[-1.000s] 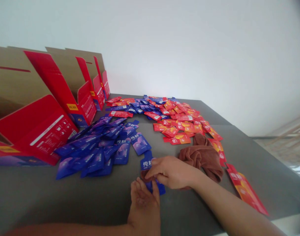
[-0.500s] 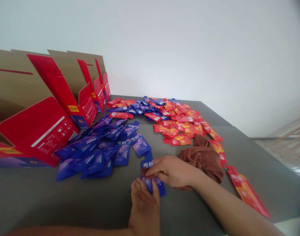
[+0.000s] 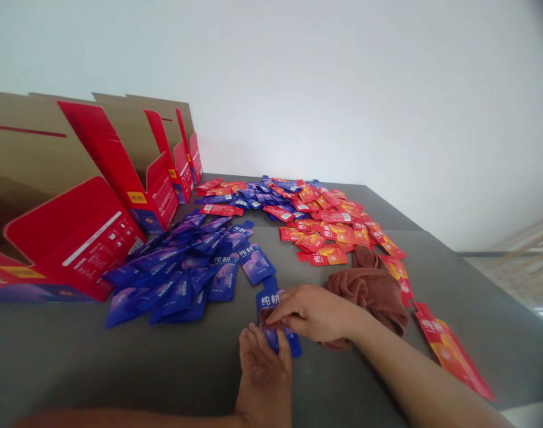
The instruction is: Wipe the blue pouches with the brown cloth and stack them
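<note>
A blue-purple pouch with white lettering lies flat on the grey table. My left hand holds down its lower end, the thumb on the pouch and the fingers at its left edge. Over the middle of the pouch, my right hand is closed on a brown cloth, a bit of which is pressed to the surface under the fingertips. The rest of the cloth lies bunched beneath and right of that hand. Part of the pouch is hidden by both hands.
To the left is a heap of blue pouches. Red-orange pouches and more blue ones spread across the back. A single red pouch lies at right. Open red cardboard boxes line the left side, and a white wall stands behind.
My right fingertips and the bit of cloth have shifted slightly on the pouch. My left hand stays in place; the whole view has moved a little.
</note>
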`<control>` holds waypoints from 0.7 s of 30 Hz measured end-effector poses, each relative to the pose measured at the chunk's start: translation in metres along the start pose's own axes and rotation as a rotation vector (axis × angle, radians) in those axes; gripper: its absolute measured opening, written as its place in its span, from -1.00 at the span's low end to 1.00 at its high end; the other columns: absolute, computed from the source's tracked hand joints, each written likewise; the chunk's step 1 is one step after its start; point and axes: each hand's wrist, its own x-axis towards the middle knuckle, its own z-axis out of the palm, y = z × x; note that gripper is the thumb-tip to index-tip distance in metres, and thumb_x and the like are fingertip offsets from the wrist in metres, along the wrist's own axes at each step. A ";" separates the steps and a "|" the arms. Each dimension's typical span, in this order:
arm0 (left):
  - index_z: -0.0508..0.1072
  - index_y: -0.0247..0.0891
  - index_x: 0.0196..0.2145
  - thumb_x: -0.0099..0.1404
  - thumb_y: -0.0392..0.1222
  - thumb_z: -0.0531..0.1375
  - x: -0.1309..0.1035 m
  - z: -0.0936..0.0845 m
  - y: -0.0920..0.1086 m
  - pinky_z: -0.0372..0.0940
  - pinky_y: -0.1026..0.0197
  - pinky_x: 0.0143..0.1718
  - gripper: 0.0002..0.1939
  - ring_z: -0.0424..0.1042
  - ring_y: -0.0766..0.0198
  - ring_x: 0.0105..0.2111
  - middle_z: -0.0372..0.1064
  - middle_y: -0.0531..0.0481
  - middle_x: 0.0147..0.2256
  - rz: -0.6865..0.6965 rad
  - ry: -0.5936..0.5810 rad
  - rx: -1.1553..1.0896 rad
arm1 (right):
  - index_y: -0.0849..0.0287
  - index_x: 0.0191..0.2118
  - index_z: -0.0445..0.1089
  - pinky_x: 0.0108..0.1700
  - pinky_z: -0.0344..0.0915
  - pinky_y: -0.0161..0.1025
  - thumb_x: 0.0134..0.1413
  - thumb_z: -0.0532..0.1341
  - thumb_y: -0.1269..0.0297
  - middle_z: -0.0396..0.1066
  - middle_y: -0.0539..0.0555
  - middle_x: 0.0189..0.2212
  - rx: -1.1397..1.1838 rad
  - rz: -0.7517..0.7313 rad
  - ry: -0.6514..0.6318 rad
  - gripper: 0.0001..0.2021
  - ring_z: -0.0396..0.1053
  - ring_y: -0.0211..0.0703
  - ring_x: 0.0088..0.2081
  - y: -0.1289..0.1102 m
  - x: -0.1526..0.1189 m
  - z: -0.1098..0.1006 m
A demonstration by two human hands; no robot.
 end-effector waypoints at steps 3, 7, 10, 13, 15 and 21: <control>0.37 -0.27 0.00 0.17 -0.42 0.01 0.000 0.003 -0.001 0.27 -0.06 -0.04 -0.56 0.42 0.03 -0.12 0.44 -0.36 -0.13 0.020 0.044 -0.038 | 0.02 -0.07 0.42 -0.20 0.19 -0.38 0.08 0.05 0.46 0.45 -0.06 -0.14 0.002 0.054 0.037 -0.65 0.37 -0.26 -0.16 0.004 0.001 0.000; 0.34 -0.32 0.02 0.17 -0.42 0.03 0.000 0.000 -0.001 0.29 -0.04 -0.06 -0.56 0.42 0.02 -0.12 0.43 -0.41 -0.13 0.006 0.065 0.016 | 0.06 -0.09 0.44 -0.24 0.19 -0.31 0.09 0.06 0.42 0.47 0.02 -0.22 -0.159 0.233 0.131 -0.68 0.38 -0.19 -0.24 0.011 0.001 -0.005; 0.35 -0.27 0.02 0.16 -0.43 0.04 0.000 -0.004 -0.002 0.28 -0.02 -0.05 -0.55 0.42 0.03 -0.12 0.44 -0.38 -0.13 0.005 0.054 0.056 | 0.07 -0.07 0.43 -0.23 0.20 -0.32 0.09 0.06 0.42 0.47 0.04 -0.20 -0.143 0.168 0.096 -0.68 0.38 -0.19 -0.22 0.007 0.001 -0.006; 0.38 -0.23 -0.02 0.15 -0.40 0.06 -0.001 -0.002 -0.002 0.28 -0.04 -0.05 -0.57 0.43 0.02 -0.13 0.45 -0.37 -0.14 0.028 0.063 0.046 | 0.06 -0.06 0.42 -0.17 0.20 -0.34 0.08 0.05 0.45 0.46 0.01 -0.16 -0.036 0.010 0.016 -0.65 0.37 -0.21 -0.16 -0.001 0.001 -0.002; 0.39 -0.22 -0.02 0.15 -0.38 0.06 -0.002 0.002 -0.002 0.29 -0.06 -0.06 -0.58 0.43 0.01 -0.14 0.45 -0.37 -0.15 0.045 0.080 0.033 | 0.05 -0.07 0.43 -0.15 0.19 -0.35 0.08 0.05 0.46 0.46 -0.02 -0.15 0.007 -0.036 -0.021 -0.65 0.37 -0.22 -0.15 -0.003 0.001 0.000; 0.36 -0.34 0.00 0.15 -0.35 0.04 -0.003 0.016 0.001 0.32 -0.07 -0.11 -0.57 0.45 -0.02 -0.17 0.46 -0.44 -0.19 0.043 0.177 0.101 | 0.04 -0.05 0.41 -0.20 0.19 -0.32 0.11 0.05 0.43 0.46 0.03 -0.20 -0.112 0.152 0.135 -0.66 0.37 -0.20 -0.21 0.017 0.004 -0.001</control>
